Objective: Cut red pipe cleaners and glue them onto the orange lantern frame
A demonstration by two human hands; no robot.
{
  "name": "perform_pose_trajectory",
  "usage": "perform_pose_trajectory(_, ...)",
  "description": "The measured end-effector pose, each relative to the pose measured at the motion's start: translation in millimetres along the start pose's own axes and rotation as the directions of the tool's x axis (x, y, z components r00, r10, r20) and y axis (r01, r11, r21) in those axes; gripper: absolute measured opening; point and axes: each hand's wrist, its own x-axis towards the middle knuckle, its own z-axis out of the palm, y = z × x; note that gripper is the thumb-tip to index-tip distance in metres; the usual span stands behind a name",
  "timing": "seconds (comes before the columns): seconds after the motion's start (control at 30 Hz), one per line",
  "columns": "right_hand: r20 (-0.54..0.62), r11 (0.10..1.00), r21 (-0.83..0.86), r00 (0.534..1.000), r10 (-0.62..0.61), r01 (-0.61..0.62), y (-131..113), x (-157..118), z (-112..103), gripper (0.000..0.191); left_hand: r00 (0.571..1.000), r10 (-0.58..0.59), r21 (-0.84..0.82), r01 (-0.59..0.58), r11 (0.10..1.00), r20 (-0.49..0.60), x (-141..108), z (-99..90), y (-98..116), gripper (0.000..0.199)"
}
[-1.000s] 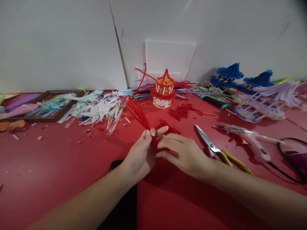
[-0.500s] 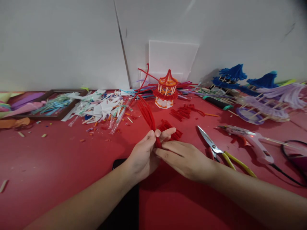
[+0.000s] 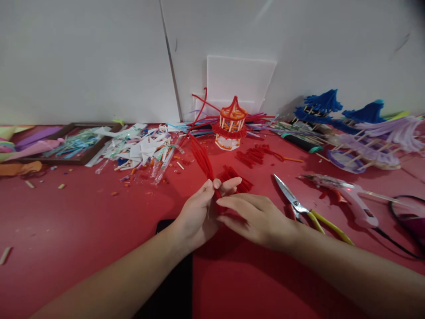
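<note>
A bundle of red pipe cleaners is gripped in my left hand, its long ends fanning out up and to the left. My left thumb and fingers pinch it near its lower part. Close beside the lower end is my right hand, its fingers parted, one fingertip at the bundle's edge. The bottom of the bundle is partly hidden between the hands. Just beyond my fingers lies a pile of short cut red pipe cleaners. A second red pile lies farther back.
A red and orange pavilion model stands at the back. To the right lie scissors, a pink glue gun and blue and purple models. Scraps and a brown frame lie left. A black flat object sits under my left arm.
My right fingers have loosened and parted at the lower end of the bundle, drawing slightly to the right. My left hand keeps its hold, and the bundle has shifted slightly left.
</note>
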Motion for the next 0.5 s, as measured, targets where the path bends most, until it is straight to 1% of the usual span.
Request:
perform_pose_trajectory(0.07, -0.017, 1.0, 0.012, 1.0, 0.023, -0.023, -0.2, -0.4, -0.4, 0.014, 1.0, 0.0, -0.001, 0.0, 1.0, 0.006, 0.0, 0.1, 0.3, 0.028)
perform_pose_trajectory(0.17, -0.018, 1.0, 0.02, 1.0, 0.018, -0.018, -1.2, 0.0, -0.6, 0.008, 1.0, -0.004, -0.005, 0.004, 1.0, -0.01, -0.3, 1.2, -0.3, 0.029)
perform_pose_trajectory(0.27, 0.008, 0.998, 0.053, 1.0, 0.021, -0.022, -2.2, 1.6, 0.3, 0.014, 1.0, -0.015, -0.006, 0.015, 1.0, -0.027, -0.6, 2.3, -1.6, 0.029)
perform_pose_trajectory(0.37, 0.012, 0.993, 0.118, 1.0, 0.025, -0.026, -2.7, 3.2, 1.5, 0.02, 1.0, -0.015, -0.012, 0.015, 1.0, -0.014, -0.8, 3.5, -2.2, 0.03)
perform_pose_trajectory(0.43, 0.002, 0.985, 0.167, 1.0, 0.031, -0.031, -3.1, 3.5, 2.1, 0.019, 1.0, -0.015, -0.011, 0.015, 1.0, -0.006, -0.7, 4.1, -1.9, 0.031)
perform_pose_trajectory(0.5, -0.001, 0.977, 0.203, 0.998, 0.063, -0.061, -3.8, 3.2, 2.4, 0.016, 1.0, -0.016, -0.001, 0.016, 1.0, 0.002, -0.6, 4.4, -1.5, 0.031)
